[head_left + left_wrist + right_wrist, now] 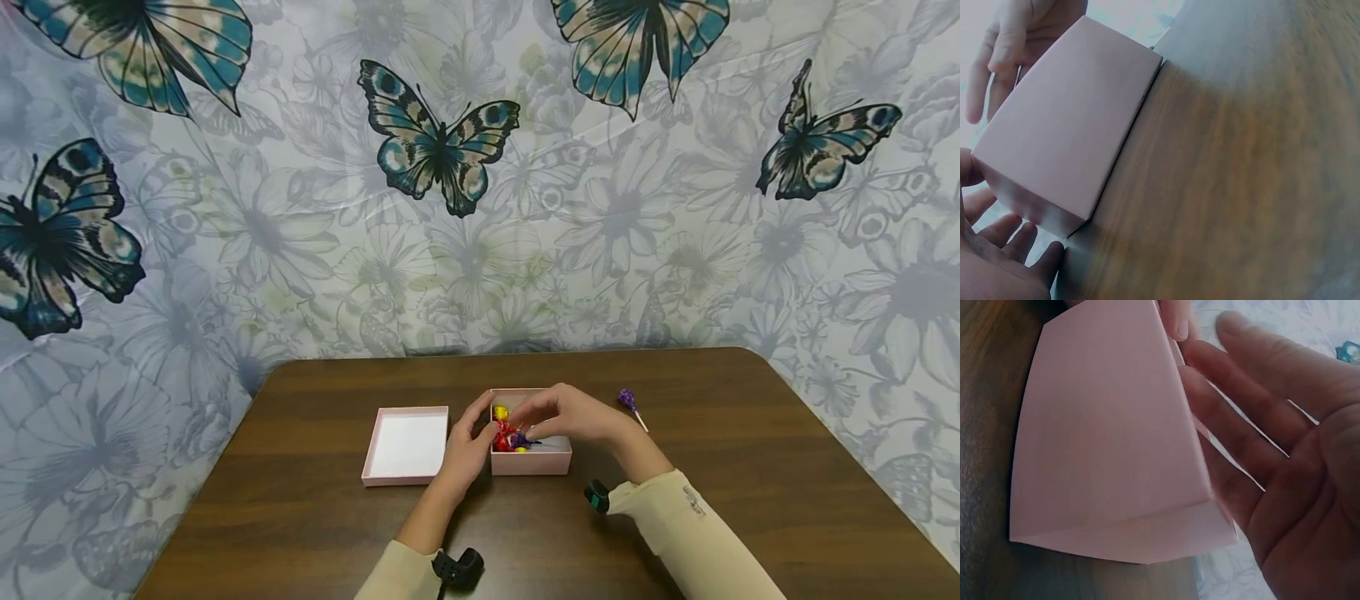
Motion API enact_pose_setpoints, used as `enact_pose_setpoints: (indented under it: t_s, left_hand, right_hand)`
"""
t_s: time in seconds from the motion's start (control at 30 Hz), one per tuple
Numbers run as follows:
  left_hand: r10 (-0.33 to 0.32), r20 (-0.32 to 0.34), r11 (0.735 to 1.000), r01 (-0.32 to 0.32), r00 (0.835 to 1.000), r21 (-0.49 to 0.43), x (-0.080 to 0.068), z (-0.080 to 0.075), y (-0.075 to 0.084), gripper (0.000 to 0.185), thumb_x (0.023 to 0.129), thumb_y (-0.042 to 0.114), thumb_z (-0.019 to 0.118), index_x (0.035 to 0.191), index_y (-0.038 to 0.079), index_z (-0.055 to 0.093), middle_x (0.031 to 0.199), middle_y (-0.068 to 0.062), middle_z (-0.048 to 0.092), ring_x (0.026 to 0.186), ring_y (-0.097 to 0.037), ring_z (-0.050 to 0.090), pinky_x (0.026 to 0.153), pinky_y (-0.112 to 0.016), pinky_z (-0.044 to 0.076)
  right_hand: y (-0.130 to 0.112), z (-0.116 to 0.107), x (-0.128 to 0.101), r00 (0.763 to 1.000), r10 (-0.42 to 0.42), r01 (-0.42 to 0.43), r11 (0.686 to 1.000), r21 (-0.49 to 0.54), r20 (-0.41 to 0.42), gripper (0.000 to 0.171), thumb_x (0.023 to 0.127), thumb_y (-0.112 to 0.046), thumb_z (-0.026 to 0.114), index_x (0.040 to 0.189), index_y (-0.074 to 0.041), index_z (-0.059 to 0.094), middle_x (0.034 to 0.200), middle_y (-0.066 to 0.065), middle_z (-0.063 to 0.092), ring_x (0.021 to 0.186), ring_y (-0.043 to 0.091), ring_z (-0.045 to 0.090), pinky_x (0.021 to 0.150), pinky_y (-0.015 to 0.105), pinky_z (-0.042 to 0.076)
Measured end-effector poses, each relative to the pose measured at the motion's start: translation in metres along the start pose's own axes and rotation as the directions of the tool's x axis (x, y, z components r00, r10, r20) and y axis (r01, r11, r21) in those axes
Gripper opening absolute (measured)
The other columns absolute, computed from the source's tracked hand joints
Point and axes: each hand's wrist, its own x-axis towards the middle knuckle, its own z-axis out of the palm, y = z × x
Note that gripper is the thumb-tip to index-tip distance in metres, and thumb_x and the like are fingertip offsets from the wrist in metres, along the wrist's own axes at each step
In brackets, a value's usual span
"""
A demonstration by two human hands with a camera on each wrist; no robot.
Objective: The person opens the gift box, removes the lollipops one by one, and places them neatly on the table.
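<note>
the left hand [467,450] rests relaxed fingers against the pink box [530,461]. the right hand [572,414] hovers over it, fingers loose, grasping nothing i can see.

Dark wood table [315,517], rounded corners; floral sheet backdrop [525,275] behind, large teal butterflies [437,142].

We've got a pink lid [406,446] left of the table's [750,467] middle, one purple lollipop [628,402] lying right of it.
</note>
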Motion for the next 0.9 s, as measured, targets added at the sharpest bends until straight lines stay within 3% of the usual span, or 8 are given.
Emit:
enact_pose_setpoints:
  t_s: [0.1,0.4,0.7,0.9]
  left_hand:
    - [0.015,-0.006,1.000,-0.016,1.000,-0.008,0.004,0.001,-0.013,0.050,0.101,0.011,0.054,0.150,0.015,0.046,0.162,-0.007,0.037,0.151,-0.032,0.031,0.119,-0.055,0.031]
    - [0.018,-0.017,1.000,-0.018,1.000,-0.022,0.003,0.002,-0.012,0.050,0.100,0.011,0.055,0.149,0.015,0.047,0.161,-0.006,0.039,0.149,-0.031,0.035,0.119,-0.053,0.033]
    - [-0.018,-0.018,1.000,0.018,1.000,-0.002,0.006,0.003,-0.010,0.050,0.100,0.003,0.051,0.149,0.006,0.046,0.160,-0.014,0.037,0.149,-0.037,0.032,0.118,-0.058,0.031]
    - [-0.014,-0.026,1.000,0.015,1.000,0.009,0.005,0.004,-0.011,0.050,0.101,0.008,0.052,0.149,0.015,0.047,0.160,-0.006,0.039,0.149,-0.031,0.034,0.119,-0.054,0.033]
  right_hand:
    - [0.001,0.002,0.003,0.998,0.016,-0.015,0.999,-0.029,0.055,0.031,0.092,-0.010,0.069,0.122,-0.003,0.070,0.120,0.020,0.071,0.107,0.032,0.069,0.087,0.024,0.057]
    - [-0.008,0.003,0.013,0.985,0.120,-0.095,0.976,-0.195,0.122,0.028,0.090,-0.004,0.070,0.117,-0.011,0.075,0.114,0.006,0.075,0.106,0.023,0.070,0.086,0.024,0.056]
    - [-0.008,0.005,0.016,0.972,0.181,-0.149,0.968,-0.203,0.149,0.022,0.087,-0.001,0.072,0.106,-0.009,0.078,0.104,0.003,0.077,0.090,0.009,0.070,0.079,0.020,0.058]
    - [-0.009,0.006,0.018,0.971,0.187,-0.148,0.959,-0.243,0.147,0.019,0.086,-0.001,0.073,0.102,-0.011,0.079,0.099,0.000,0.077,0.086,0.007,0.070,0.077,0.019,0.057]
